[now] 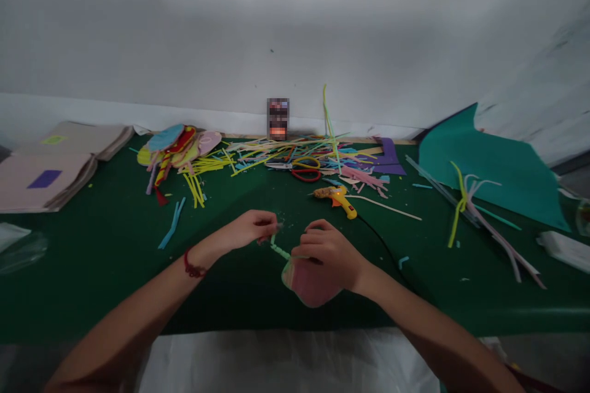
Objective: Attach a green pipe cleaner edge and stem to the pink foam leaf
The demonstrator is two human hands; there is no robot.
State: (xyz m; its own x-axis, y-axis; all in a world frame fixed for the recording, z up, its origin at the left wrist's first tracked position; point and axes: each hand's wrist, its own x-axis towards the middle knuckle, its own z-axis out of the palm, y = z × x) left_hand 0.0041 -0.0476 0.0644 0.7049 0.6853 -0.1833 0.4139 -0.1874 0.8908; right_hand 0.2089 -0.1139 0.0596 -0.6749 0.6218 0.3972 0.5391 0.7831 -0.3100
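Note:
My left hand point(258, 228) is closed in a pinch at the upper end of a light green paper strip point(280, 251); its fingertips are partly hidden. The strip looks folded or wound into a short handle. It runs down to a rounded pink paper piece point(316, 285) with a green edge, like a small paddle fan. My right hand point(329, 252) is closed over the top of that fan, covering where handle and pink piece meet. Beyond my right hand lies a yellow hot glue gun point(345, 204) with a lit orange light, its nozzle pointing left.
Scissors point(306, 169) lie by a heap of coloured paper strips point(286, 152). Several paddle-shaped paper pieces point(173, 144) are piled at back left, near stacked pink sheets point(46, 181). A teal sheet point(493, 166) stands right. The glue gun's cord point(380, 242) passes beside my right forearm.

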